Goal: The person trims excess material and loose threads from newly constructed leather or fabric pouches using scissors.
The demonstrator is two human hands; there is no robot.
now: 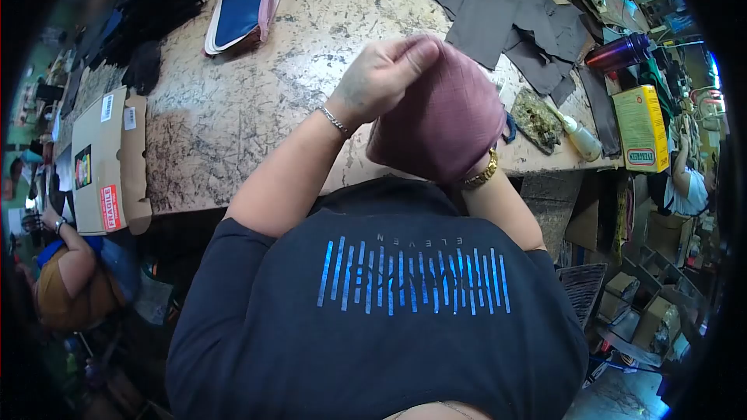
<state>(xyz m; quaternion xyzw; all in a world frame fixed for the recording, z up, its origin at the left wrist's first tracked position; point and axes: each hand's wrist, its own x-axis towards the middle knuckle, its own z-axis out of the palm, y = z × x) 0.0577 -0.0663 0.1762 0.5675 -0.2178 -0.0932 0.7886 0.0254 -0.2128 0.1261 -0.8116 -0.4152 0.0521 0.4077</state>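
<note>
In my left hand the thumb and fingers pinch the upper edge of a mauve, leather-like pouch with a creased, grained surface. The pouch is held up over the near edge of the table and bulges toward me. My right hand is hidden behind or inside the pouch; only the wrist with a gold watch shows at its lower right corner. A dark blue bit of material peeks out just right of the pouch.
On the scuffed table lie a blue, white and pink pouch, dark fabric pieces, a flattened carton, a squeeze bottle, a yellow tin and a purple flask. Another person sits at the left.
</note>
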